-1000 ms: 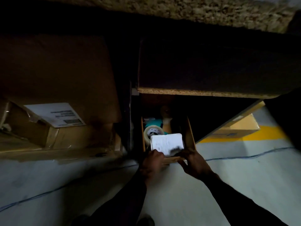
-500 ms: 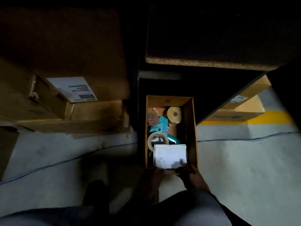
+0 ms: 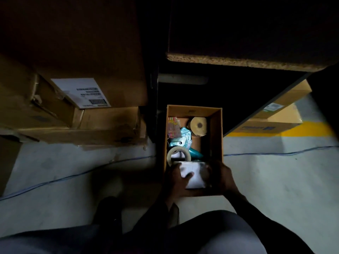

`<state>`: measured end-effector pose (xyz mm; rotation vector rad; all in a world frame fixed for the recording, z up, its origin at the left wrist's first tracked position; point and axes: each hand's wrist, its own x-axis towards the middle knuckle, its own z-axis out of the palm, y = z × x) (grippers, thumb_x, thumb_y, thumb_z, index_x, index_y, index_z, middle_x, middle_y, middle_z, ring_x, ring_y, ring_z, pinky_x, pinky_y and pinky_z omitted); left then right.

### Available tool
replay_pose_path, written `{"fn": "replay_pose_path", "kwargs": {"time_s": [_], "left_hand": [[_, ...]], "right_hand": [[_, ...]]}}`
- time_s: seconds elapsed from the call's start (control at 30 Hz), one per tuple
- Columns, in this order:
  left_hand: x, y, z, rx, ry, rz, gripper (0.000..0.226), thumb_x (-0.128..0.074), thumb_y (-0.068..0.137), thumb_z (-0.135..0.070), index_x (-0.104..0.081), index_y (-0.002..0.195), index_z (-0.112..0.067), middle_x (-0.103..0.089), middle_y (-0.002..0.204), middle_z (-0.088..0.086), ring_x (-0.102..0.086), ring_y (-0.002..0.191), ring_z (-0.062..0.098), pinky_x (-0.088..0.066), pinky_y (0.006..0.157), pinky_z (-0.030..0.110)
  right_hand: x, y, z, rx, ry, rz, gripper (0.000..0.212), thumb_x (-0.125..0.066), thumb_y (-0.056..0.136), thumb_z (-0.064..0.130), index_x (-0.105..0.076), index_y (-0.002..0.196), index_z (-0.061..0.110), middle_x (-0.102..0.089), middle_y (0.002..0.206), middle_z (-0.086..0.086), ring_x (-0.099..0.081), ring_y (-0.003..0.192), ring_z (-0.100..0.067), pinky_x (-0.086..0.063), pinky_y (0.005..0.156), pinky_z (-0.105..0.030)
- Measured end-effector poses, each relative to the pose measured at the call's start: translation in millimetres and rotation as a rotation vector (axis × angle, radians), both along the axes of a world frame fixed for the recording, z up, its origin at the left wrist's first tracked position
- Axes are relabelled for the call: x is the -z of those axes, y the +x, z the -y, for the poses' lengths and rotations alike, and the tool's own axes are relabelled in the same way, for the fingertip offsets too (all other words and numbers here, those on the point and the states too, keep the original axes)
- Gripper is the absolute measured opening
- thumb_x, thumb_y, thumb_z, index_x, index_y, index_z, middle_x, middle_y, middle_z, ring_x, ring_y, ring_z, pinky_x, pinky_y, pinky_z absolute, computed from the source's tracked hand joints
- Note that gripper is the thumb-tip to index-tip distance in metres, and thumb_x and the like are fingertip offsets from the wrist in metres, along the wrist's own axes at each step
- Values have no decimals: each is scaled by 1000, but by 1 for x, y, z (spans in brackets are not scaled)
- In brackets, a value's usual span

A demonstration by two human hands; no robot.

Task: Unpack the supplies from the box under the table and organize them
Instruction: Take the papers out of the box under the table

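Both hands, the left hand (image 3: pixel 178 178) and right hand (image 3: pixel 222 176), clasp the white paper stack (image 3: pixel 194 176) at the near end of the open cardboard box (image 3: pixel 217 129) on the floor, seemingly to lift it out first.

So the open box (image 3: pixel 217 136) is way further out from under the bench now. A second ago only its near end poked out of the shadow, and now its whole length sits on the floor, far wall included. That's uncovered the stuff at the back: the brown paper roll (image 3: pixel 198 126) and the colourful packet (image 3: pixel 173 127). Both hands moved too. The left hand (image 3: pixel 178 180) went from the box's near edge to lying on the white pad (image 3: pixel 194 176), and the right hand (image 3: pixel 222 177) looks wrapped round its right side, though it's blurry.
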<state>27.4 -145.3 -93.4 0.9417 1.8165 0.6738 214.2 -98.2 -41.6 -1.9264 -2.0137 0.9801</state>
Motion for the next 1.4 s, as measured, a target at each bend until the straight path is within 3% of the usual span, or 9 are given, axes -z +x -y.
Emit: {"fn": "replay_pose_path", "kwargs": {"time_s": [0.13,0.33,0.4,0.5,0.63,0.83,1.0,1.13,1.4], "left_hand": [[-9,-4,-25,-144,-100,4,59,-68,89,-27,-47,136,2,-53,138,18,-51,127,30,-38,107,39],[-28,12,-16,-170,-44,-159,54,-47,101,-30,-43,132,14,-58,126,33,-60,116,42,-46,99,44],[-23,19,-12,-112,-30,-191,64,-32,102,-45,-41,131,10,-62,121,30,-64,111,38,-51,94,42],[-21,23,-8,-153,-118,-136,73,-58,95,-35,-28,145,10,-40,146,29,-39,137,38,-27,115,41],[-18,17,-8,-184,-180,-76,75,-60,95,-33,-22,149,4,-33,153,20,-32,142,30,-22,115,33],[-15,11,-10,-345,-104,174,59,-71,87,-24,-48,137,-1,-53,137,17,-50,128,31,-37,109,40],[-28,-3,-14,-343,11,329,56,-66,74,-42,-63,120,-10,-67,115,1,-63,104,14,-50,94,34],[-50,-9,-24,-232,91,352,28,-69,86,-35,-61,110,-23,-65,100,-12,-61,88,-5,-50,73,16],[-134,-21,-45,-206,254,360,42,-61,92,-42,-51,129,-24,-61,120,-3,-60,104,7,-52,79,22]], "right_hand": [[1,-14,-25,122,-153,-1,33,-62,92,30,-66,110,3,-66,83,-13,-62,78,-30,-52,71,-43],[1,-22,-36,255,-432,33,20,-52,101,17,-59,90,2,-55,63,-12,-57,40,-14,-42,35,-20],[9,-21,-37,236,-395,28,19,-56,99,17,-61,83,8,-59,67,-8,-60,53,-15,-46,46,-24],[13,-18,-33,169,-347,51,14,-60,96,18,-67,85,13,-63,81,-11,-62,81,-27,-52,73,-39],[14,-12,-22,70,-283,183,27,-58,97,24,-67,116,7,-67,114,-22,-64,106,-36,-50,87,-37],[3,-11,-24,15,-176,122,25,-71,90,28,-75,107,12,-73,110,-9,-67,103,-23,-36,76,-10],[-13,-7,-18,195,12,2,26,-75,83,46,-72,89,21,-64,82,8,-60,75,-9,-39,64,-17],[-40,-15,-11,347,1,-348,16,-69,91,37,-71,93,21,-73,88,5,-66,80,0,-48,71,-23],[-111,-42,-13,382,100,-571,21,-59,96,42,-64,108,25,-72,103,8,-67,95,-4,-53,73,-22]]}}
